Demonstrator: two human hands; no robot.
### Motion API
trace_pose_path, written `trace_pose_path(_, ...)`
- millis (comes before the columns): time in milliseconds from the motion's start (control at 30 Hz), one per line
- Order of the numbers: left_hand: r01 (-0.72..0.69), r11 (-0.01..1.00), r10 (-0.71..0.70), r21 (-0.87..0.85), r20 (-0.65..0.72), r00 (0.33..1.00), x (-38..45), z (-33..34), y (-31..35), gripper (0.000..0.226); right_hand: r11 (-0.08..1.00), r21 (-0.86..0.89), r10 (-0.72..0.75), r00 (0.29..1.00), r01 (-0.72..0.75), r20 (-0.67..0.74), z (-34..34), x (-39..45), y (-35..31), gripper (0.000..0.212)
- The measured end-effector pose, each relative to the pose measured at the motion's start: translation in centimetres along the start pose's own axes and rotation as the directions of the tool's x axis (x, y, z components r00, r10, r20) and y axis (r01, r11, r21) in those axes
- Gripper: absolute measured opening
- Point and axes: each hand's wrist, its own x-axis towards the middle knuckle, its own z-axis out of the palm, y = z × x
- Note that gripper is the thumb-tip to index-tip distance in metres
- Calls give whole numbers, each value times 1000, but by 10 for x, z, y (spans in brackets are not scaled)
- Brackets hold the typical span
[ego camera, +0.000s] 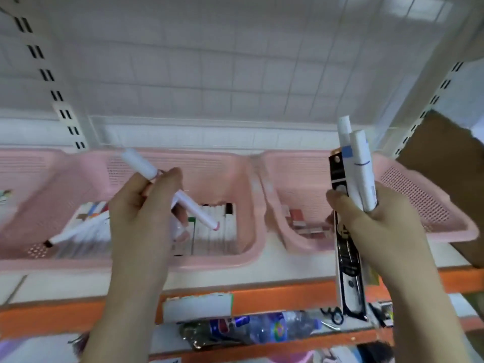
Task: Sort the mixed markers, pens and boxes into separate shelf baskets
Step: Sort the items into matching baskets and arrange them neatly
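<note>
My left hand [146, 205] grips a white marker [138, 162] that sticks up to the left, and a second white marker with a pink tip [199, 213] angles down from its fingers. It is raised in front of the middle pink basket [233, 169], which holds rows of white markers [220, 226]. My right hand [377, 226] grips a bundle: two white markers with blue bands [358, 163] pointing up and a long black box [349, 273] hanging down. It hovers before the right pink basket [419, 195], where small reddish boxes [298, 218] lie.
A third pink basket [23, 163] stands at the far left. The shelf has an orange front edge [262, 292] with a white label. A plastic bottle [272, 327] and scissors lie on the lower shelf. A brown cardboard sheet [450, 179] leans at the right.
</note>
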Motion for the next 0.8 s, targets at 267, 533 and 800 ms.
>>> trace_pose_path(267,-49,996,42,77,93,995,-63,168,-18,33,997,57,-55,989,48,134,-86,94,80,23)
trace_pose_path(533,-15,864,-187,504,349,918,-38,290,-83,27,997,8,-70,966,71,250,-112,144,136,26)
trace_pose_path(800,179,643,-563,744,302,770,-9,303,-138,16,992,116,2,927,-49,374,-108,165,152,23)
